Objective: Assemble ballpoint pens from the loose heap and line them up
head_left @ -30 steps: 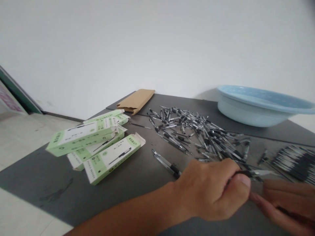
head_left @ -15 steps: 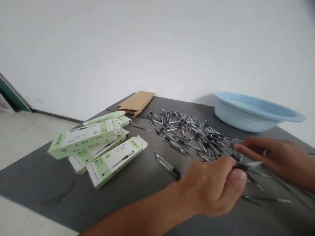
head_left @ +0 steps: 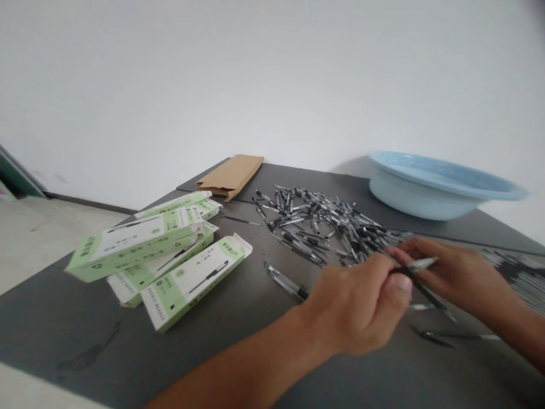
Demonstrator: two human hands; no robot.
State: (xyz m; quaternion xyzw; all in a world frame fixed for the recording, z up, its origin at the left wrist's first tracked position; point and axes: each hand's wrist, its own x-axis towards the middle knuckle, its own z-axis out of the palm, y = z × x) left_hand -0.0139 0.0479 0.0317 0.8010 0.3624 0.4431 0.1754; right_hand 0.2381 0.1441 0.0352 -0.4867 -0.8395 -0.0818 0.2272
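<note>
My left hand [head_left: 361, 309] is closed in a fist round a black-and-clear pen [head_left: 428, 292], whose tip sticks out to the right. My right hand [head_left: 451, 272] reaches in from the right, its fingers pinched on the front of that same pen. Both hands hover over the dark grey table [head_left: 238, 335], just in front of a big loose pile of pens [head_left: 323, 224]. One separate pen [head_left: 285, 281] lies left of my left hand. A thin refill [head_left: 455, 336] lies on the table below my right hand.
Several green-and-white pen boxes [head_left: 149, 255] are stacked at the left. A brown paper bag [head_left: 230, 176] lies at the table's far edge. A light blue basin [head_left: 438, 184] stands at the back right. A row of pens [head_left: 523, 272] lies at the right edge.
My right hand went from low at the right up to the pile, then came in to meet the pen in my left hand. The left hand stayed shut and shifted slightly left.
</note>
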